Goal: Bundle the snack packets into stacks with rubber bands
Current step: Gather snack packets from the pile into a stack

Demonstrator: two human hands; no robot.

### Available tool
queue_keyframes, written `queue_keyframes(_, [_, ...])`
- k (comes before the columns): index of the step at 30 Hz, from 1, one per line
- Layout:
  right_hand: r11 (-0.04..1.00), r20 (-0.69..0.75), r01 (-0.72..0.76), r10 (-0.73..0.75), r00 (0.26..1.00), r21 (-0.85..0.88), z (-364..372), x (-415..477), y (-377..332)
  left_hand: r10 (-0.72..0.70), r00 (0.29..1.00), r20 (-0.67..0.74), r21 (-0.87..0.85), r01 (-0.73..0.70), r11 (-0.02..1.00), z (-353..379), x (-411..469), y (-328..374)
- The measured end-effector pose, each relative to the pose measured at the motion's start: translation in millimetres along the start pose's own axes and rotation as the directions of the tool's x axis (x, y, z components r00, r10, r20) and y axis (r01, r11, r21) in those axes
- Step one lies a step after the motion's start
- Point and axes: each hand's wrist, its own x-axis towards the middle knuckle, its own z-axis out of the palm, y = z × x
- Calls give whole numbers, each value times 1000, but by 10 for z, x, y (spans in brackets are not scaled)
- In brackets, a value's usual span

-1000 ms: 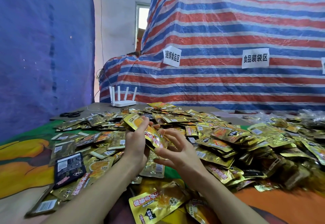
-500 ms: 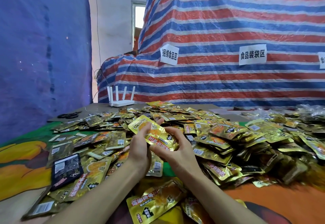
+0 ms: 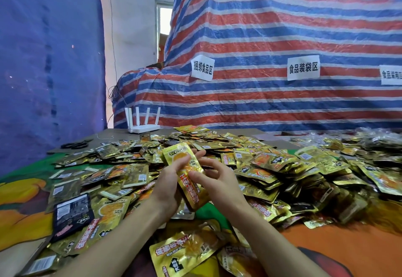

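A small stack of gold snack packets (image 3: 186, 176) stands nearly upright between both hands above the table. My left hand (image 3: 167, 182) grips its left side, thumb across the front and fingers behind. My right hand (image 3: 214, 179) touches the stack's right edge with thumb and fingers loosely curved round it. A large heap of loose gold packets (image 3: 272, 168) covers the table beyond and to both sides. No rubber band shows on the stack or on my fingers.
A black packet (image 3: 72, 213) lies at the left. Several gold packets (image 3: 185, 252) lie near my forearms. Black scissors (image 3: 75, 145) and a white router (image 3: 143, 127) sit at the table's far left. A striped tarp (image 3: 272, 70) rises behind.
The stack has turned from lying slanted to nearly upright and my hands have closed in round it. The camera has tilted slightly down.
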Motion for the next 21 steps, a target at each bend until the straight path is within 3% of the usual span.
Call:
queue_keyframes(2, [999, -9, 28, -28, 1000, -21, -63, -15, -55, 20, 999, -45, 67, -17, 998, 17, -11, 19])
queue_keyframes(7, [949, -161, 87, -141, 977, -303, -457, 80, -398, 117, 987, -108, 194, -95, 976, 50, -26, 34])
queue_keyframes(10, [873, -279, -9, -146, 949, -488, -903, 224, -710, 151, 977, -148, 287, -104, 952, 19, -39, 61])
queue_keyframes(12, [764, -375, -128, -157, 914, -633, -1228, 312, -870, 170, 976, -138, 380, -106, 919, -5, -50, 58])
queue_keyframes(14, [656, -457, -271, -128, 880, -705, -1512, 364, -938, 199, 976, -87, 533, -123, 837, -23, -56, 21])
queue_keyframes(17, [504, -502, -427, -15, 865, -751, -1731, 351, -879, 231, 971, 54, 781, -185, 597, -63, -43, -74])
queue_keyframes(19, [384, -536, -502, 22, 844, -775, -1783, 331, -753, 211, 969, 129, 849, -218, 482, -75, -41, -136])
queue_keyframes(21, [276, -598, -588, 53, 799, -760, -1846, 345, -635, 180, 972, 150, 871, -216, 441, -80, -34, -149])
